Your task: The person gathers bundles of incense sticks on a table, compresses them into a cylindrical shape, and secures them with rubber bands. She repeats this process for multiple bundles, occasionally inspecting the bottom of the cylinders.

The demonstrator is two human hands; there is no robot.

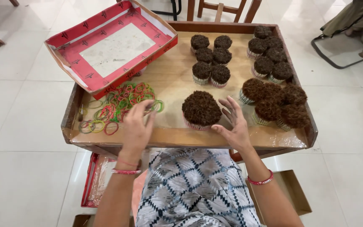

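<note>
A round bundle of dark brown strands (201, 109) with a pale wrapped base stands near the front of a wooden tray (173, 135). My right hand (233, 124) is beside it on the right, fingers spread, close to the bundle and holding nothing. My left hand (136, 128) hovers to its left with curled fingers, just beside a loose pile of coloured rubber bands (118, 105). It also holds nothing that I can see.
Several more brown bundles stand in groups in the middle (211, 59), at the back right (269, 54) and at the right (274, 105). A red cardboard box lid (112, 46) rests tilted on the tray's back left corner. Cardboard boxes (293, 189) lie on the floor below.
</note>
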